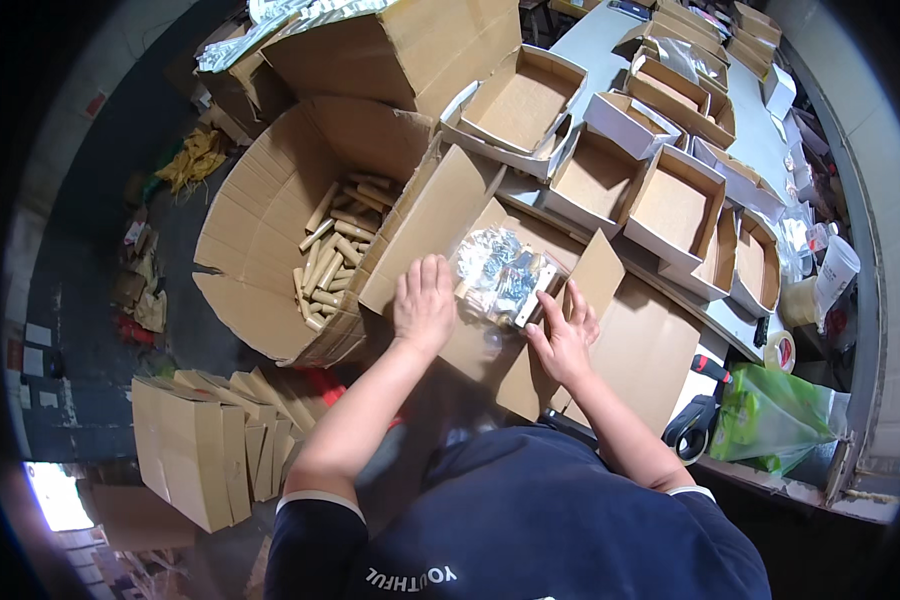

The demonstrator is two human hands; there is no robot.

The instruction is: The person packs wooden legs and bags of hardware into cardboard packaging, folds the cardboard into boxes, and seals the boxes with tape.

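An open cardboard box lies before me with its flaps spread. Inside it rests a clear plastic bag holding small dark and pale parts; a narrow white piece shows at its right side. My left hand lies flat with fingers stretched over the box's left flap. At the opposite side, my right hand has its fingers apart, touching the upright right flap beside the white piece. Neither hand appears to grip anything. What lies beneath the bag is hidden.
To the left stands a large carton with several beige cylinders. Folded cardboard boxes lean at the lower left. Shallow trays line the table. At the right are a tape dispenser and a green plastic bag.
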